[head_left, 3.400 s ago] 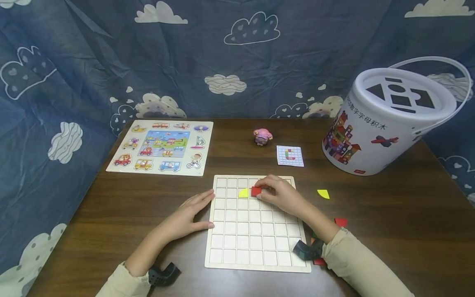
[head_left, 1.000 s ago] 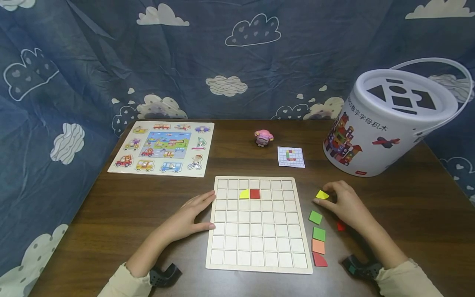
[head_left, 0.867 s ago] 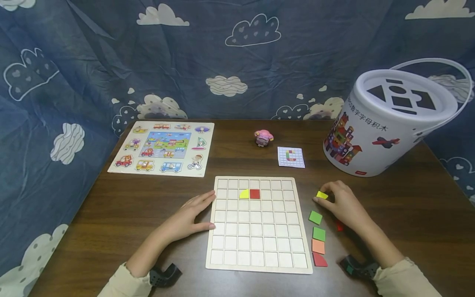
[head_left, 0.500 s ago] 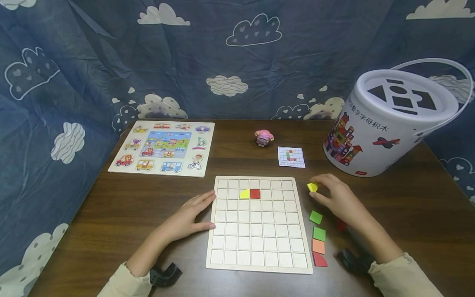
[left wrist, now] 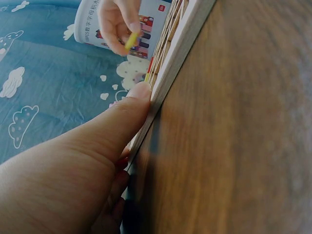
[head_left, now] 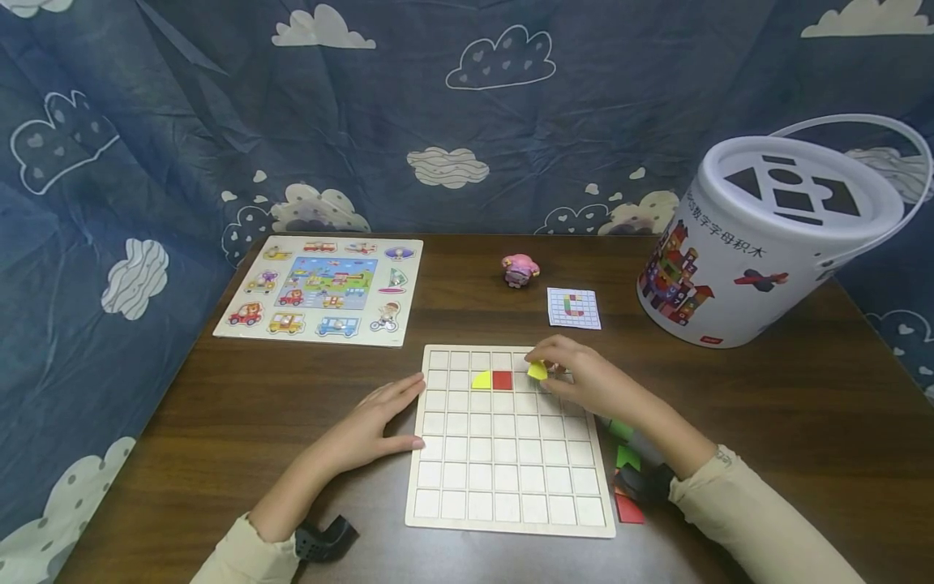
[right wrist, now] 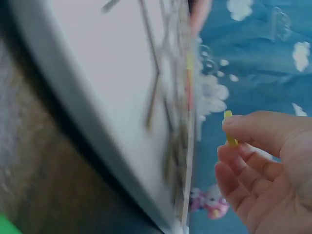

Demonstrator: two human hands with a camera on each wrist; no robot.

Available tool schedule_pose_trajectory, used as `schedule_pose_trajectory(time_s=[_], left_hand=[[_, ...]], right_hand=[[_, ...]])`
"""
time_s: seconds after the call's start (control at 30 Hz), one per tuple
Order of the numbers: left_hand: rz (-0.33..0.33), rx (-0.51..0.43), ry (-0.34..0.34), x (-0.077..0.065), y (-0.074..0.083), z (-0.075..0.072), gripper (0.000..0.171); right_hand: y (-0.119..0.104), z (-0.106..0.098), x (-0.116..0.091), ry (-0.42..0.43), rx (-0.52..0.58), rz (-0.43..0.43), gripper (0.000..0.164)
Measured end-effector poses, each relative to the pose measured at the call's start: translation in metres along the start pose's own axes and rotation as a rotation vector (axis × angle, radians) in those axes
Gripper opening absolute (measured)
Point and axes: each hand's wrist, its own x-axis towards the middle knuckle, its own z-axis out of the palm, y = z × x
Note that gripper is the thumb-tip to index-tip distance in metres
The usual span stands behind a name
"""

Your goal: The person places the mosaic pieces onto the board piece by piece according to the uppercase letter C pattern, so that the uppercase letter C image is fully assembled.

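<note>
My right hand [head_left: 587,377] pinches a yellow quarter-circle tile [head_left: 537,371] between thumb and fingers over the upper right of the wooden grid board [head_left: 467,511]. In the right wrist view the yellow tile [right wrist: 229,129] appears edge-on, raised above the board. A red square tile [head_left: 502,380] and another yellow quarter-circle tile [head_left: 481,380] sit side by side in the second row of cells. My left hand [head_left: 368,422] rests at the board's left edge, fingers extended; in the left wrist view its thumb [left wrist: 131,105] touches that edge.
Right of the board lie green tiles [head_left: 627,457] and a red tile [head_left: 629,509], partly hidden by my right arm. Behind stand a pattern card [head_left: 574,308], a pink figurine [head_left: 520,270], a vehicle puzzle [head_left: 248,292] and a large white bucket [head_left: 730,284].
The red square was set beside the first yellow tile. My right hand then picked up the second yellow tile from the table and carried it left over the board. The left hand stayed put.
</note>
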Motion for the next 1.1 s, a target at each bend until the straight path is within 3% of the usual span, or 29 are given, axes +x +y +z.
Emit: schedule_pose_trajectory(time_s=[0.3, 0.8, 1.1], left_hand=[[-0.009, -0.008, -0.004, 0.000, 0.001, 0.000, 0.079], [-0.010, -0.005, -0.005, 0.000, 0.001, 0.000, 0.079], [-0.008, -0.007, -0.003, -0.001, 0.002, -0.001, 0.080]], right_hand=[[0.010, 0.016, 0.010, -0.097, 0.000, -0.025, 0.032], [0.013, 0.018, 0.009, -0.065, 0.027, 0.010, 0.022], [0.007, 0.002, 0.002, -0.057, 0.013, 0.030, 0.037]])
